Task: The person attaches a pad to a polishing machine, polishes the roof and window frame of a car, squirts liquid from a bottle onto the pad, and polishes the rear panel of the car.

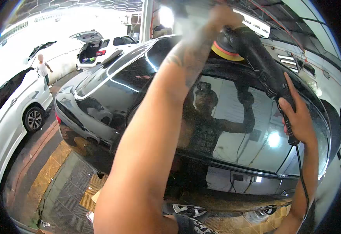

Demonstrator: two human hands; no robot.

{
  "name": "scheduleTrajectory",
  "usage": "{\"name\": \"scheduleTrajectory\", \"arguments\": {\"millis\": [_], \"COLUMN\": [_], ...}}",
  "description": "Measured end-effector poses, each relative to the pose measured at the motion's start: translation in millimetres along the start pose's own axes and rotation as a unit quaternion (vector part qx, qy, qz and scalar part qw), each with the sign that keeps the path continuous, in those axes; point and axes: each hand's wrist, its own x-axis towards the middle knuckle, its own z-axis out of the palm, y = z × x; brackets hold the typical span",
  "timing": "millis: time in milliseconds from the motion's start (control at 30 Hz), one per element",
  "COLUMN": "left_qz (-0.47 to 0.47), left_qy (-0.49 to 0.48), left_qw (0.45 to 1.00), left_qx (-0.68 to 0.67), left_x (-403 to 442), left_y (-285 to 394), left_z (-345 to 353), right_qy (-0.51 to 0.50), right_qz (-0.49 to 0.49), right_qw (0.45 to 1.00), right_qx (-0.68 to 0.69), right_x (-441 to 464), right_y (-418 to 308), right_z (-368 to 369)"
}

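Observation:
A black corded car polisher (258, 58) is held up against the roof edge of the glossy black car (88, 85). Its round yellow and red pad (226, 52) meets the car just above the side windows; whether it is spinning I cannot tell. My right hand (299, 115) wraps around the polisher's rear handle, from which the power cord (301, 171) hangs down along my forearm. Stretched far forward, my left hand (226, 19) grips the polisher's head end. Its fingers are partly blurred, and my left arm crosses in front of the car.
The side window (233, 121) reflects me and a bright lamp. To the left stands a white car (16, 105), with another person (42, 70) beside it. Farther back is a white SUV (104, 48) with its tailgate raised. Grey and yellow floor tiles (67, 187) lie below.

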Motion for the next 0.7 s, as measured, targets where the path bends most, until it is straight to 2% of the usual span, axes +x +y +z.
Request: {"name": "scheduleTrajectory", "arguments": {"millis": [167, 233, 267, 367, 433, 500, 567, 600, 700], "left_qz": [0.101, 0.123, 0.164, 0.186, 0.164, 0.137, 0.256, 0.253, 0.215], "left_qy": [-0.067, -0.095, -0.021, -0.018, -0.036, -0.051, 0.047, 0.047, 0.034], "left_qw": [0.992, 0.987, 0.986, 0.982, 0.986, 0.988, 0.965, 0.966, 0.966], "left_qx": [0.030, 0.043, 0.025, 0.029, -0.006, -0.041, -0.012, -0.008, -0.141], "left_x": [-2.7, -3.7, -7.6, -16.5, -29.6, -40.9, -58.5, -62.3, -69.4], "left_y": [-51.8, -73.7, -87.5, -142.9, -172.2, -193.8, -205.4, -220.2, -272.7], "left_z": [3.2, 6.8, 8.8, 18.7, 18.2, 14.9, 2.9, 3.5, 23.2], "right_qy": [-0.043, -0.107, -0.122, -0.115, -0.098, -0.149, -0.170, -0.172, -0.176], "right_qz": [0.052, 0.043, 0.011, -0.024, -0.088, -0.077, -0.083, -0.081, -0.072], "right_qw": [0.998, 0.993, 0.991, 0.993, 0.991, 0.986, 0.982, 0.982, 0.981], "right_qx": [0.021, 0.022, 0.052, -0.001, 0.016, 0.002, 0.001, -0.002, -0.039], "right_x": [14.0, 23.9, 30.3, 51.8, 74.8, 86.8, 96.2, 99.8, 120.1], "right_y": [-49.6, -60.1, -61.5, -71.1, -66.0, -86.7, -104.3, -111.4, -123.0], "right_z": [1.5, -2.5, -2.9, -1.0, 8.3, 11.5, 17.0, 20.2, 24.6]}}
